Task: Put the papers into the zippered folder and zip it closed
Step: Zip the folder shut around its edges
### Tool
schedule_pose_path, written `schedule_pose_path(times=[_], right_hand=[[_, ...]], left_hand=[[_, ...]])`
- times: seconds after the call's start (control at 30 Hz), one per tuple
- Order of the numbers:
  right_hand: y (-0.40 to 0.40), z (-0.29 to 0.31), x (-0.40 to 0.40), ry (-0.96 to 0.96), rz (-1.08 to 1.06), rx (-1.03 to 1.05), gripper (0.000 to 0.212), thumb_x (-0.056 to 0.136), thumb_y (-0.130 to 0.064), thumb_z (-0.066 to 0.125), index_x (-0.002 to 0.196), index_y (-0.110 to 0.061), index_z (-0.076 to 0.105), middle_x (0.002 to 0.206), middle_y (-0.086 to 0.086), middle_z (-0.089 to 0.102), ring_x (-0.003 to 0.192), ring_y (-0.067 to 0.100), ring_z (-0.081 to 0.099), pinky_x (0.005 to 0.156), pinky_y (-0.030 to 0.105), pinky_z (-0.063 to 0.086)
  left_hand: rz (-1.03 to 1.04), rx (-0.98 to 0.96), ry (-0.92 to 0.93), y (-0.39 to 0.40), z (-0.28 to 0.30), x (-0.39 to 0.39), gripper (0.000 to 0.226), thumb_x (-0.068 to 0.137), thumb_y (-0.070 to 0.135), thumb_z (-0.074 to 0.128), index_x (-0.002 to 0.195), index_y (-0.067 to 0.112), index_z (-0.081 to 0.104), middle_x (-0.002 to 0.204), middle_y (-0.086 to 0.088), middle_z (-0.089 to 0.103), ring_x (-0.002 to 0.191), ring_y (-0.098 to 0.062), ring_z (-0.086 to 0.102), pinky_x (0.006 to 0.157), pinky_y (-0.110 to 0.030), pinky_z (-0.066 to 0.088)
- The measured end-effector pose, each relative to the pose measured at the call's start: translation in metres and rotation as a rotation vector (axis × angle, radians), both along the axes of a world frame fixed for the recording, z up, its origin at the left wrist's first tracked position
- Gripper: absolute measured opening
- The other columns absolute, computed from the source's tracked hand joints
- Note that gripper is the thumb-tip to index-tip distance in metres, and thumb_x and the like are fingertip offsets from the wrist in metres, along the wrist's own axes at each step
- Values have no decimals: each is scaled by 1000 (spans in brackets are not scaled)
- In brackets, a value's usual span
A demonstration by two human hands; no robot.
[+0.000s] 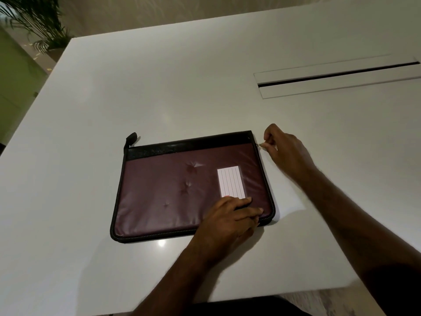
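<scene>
From the head camera we look down on a white tabletop (182, 87) with a closed folder (164, 192) lying flat near its front edge. The folder is maroon with a black band along its far edge and black trim all round; a small lined label (231, 182) sits on its cover. No papers show; we cannot tell whether any are inside.

Our left hand (230, 222) rests flat on the folder's near right corner, fingers straight and pressing, its grip apart and holding nothing. Our right hand (287, 151) is just beside the folder's far right corner, its grip clamped on the small zip pull (260, 145), pinched between thumb and fingers. The pull is tiny and hard to make out. A black tab (131, 139) sticks up at the far left corner.

Both forearms run off the bottom of the picture. A long dark slot (337, 75) is set in the tabletop at far right, cut off by the frame. Beyond the tabletop, a palm plant (38, 21) stands at upper left before a pale wall.
</scene>
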State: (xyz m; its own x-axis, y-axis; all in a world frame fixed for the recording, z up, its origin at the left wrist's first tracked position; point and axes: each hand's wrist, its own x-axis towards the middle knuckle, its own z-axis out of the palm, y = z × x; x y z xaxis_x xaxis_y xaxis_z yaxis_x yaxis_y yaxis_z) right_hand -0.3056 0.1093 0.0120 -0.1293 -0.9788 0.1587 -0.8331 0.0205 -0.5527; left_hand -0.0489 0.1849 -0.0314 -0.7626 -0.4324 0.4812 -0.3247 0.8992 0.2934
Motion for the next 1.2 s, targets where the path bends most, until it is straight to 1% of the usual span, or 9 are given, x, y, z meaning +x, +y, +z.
schedule_pose_path(times=[0.23, 0.43, 0.53, 0.63, 0.73, 0.87, 0.97, 1.07, 1.2], right_hand=[[-35, 4, -3, 44, 14, 17, 19, 98, -20, 66, 99, -18, 47, 84, 1, 66, 72, 26, 61, 62, 32, 43], [-44, -2, -4, 70, -5, 36, 22, 99, -23, 66, 94, -20, 44, 76, -1, 61, 68, 28, 57, 61, 31, 38], [-40, -6, -2, 23, -32, 31, 19, 99, -24, 66, 101, -20, 47, 87, 0, 68, 75, 25, 62, 65, 30, 41], [-31, -7, -1, -67, -86, 10, 19, 99, -29, 65, 108, -21, 50, 97, -2, 70, 81, 21, 67, 67, 29, 45], [-12, -2, 1, -152, -170, 13, 16, 99, -35, 65, 102, -24, 52, 101, -4, 68, 82, 17, 69, 64, 26, 44], [22, 6, 11, -257, -254, 119, 19, 96, -43, 66, 88, -30, 56, 87, -6, 70, 78, 13, 70, 70, 31, 54], [49, 14, 22, -287, -262, 180, 22, 96, -44, 68, 83, -29, 58, 78, -6, 70, 64, 5, 70, 63, 28, 50], [76, 23, 36, -288, -265, 232, 33, 96, -46, 66, 77, -20, 61, 64, 0, 70, 54, 9, 68, 58, 27, 49], [110, 28, 54, -370, -226, 335, 47, 99, -45, 63, 65, -13, 64, 54, 6, 69, 44, 17, 65, 54, 29, 53]], left_hand=[[0, -52, 20, -1, 2, -1, 13, 100, 21, 66, 101, 16, 79, 126, 7, 72, 125, -16, 62, 101, -35, 47], [-9, -50, 35, -3, -2, -1, 16, 101, 22, 64, 101, 17, 79, 126, 6, 72, 125, -16, 63, 102, -36, 48], [-7, -51, -23, -2, -4, -1, 21, 103, 25, 59, 104, 18, 78, 128, 6, 71, 126, -16, 62, 106, -36, 45], [-8, 31, -53, -1, 6, 1, 24, 103, 33, 57, 109, 22, 77, 128, 8, 70, 126, -13, 60, 110, -36, 41], [52, 155, -40, -15, 25, 11, 28, 102, 40, 58, 116, 23, 75, 125, 8, 70, 122, -9, 58, 112, -30, 36], [211, 182, -96, -66, 45, 30, 34, 102, 43, 51, 125, 24, 68, 128, 6, 66, 124, -10, 51, 109, -24, 29], [342, 232, -181, -113, 52, 42, 39, 99, 48, 55, 130, 25, 63, 132, 6, 62, 125, -11, 47, 108, -32, 36], [421, 290, -232, -157, 55, 53, 50, 94, 59, 57, 131, 26, 60, 131, 6, 59, 123, -15, 50, 103, -31, 36], [494, 395, -268, -195, 57, 61, 65, 86, 73, 57, 130, 26, 60, 133, 6, 57, 121, -18, 51, 104, -41, 40]])
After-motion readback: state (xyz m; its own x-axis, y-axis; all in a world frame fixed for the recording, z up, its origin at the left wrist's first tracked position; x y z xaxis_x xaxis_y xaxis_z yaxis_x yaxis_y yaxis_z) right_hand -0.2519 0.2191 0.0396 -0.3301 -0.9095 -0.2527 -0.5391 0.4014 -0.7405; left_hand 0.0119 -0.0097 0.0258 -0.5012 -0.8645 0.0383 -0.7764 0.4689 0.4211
